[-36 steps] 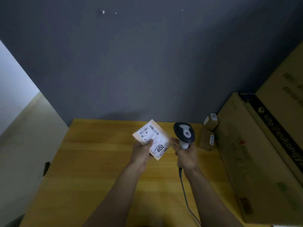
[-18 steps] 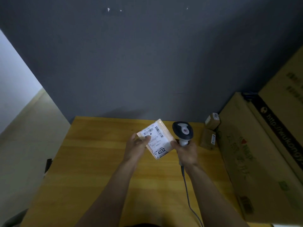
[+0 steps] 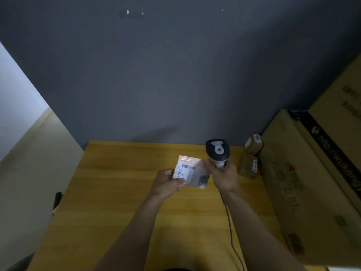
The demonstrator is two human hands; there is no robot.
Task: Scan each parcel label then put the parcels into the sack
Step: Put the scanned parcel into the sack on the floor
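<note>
A flat parcel [image 3: 192,172] with a white barcode label is held above the wooden table [image 3: 117,192]. My left hand [image 3: 168,181] pinches its left edge. My right hand [image 3: 224,178] grips the handle of a dark barcode scanner [image 3: 217,150], which stands upright just right of the parcel; its fingers also touch the parcel's right edge. The scanner's cable [image 3: 231,227] trails down toward me. Two small brown parcels [image 3: 251,157] sit stacked at the table's far right. No sack is in view.
Large cardboard boxes [image 3: 312,182] stand along the right side of the table. A dark grey wall [image 3: 175,75] rises behind the table. The table's left edge drops to a pale floor [image 3: 29,173].
The parcel has turned and tilted flatter in my hands, its label now blurred and facing up-left. The scanner has risen slightly beside it.
</note>
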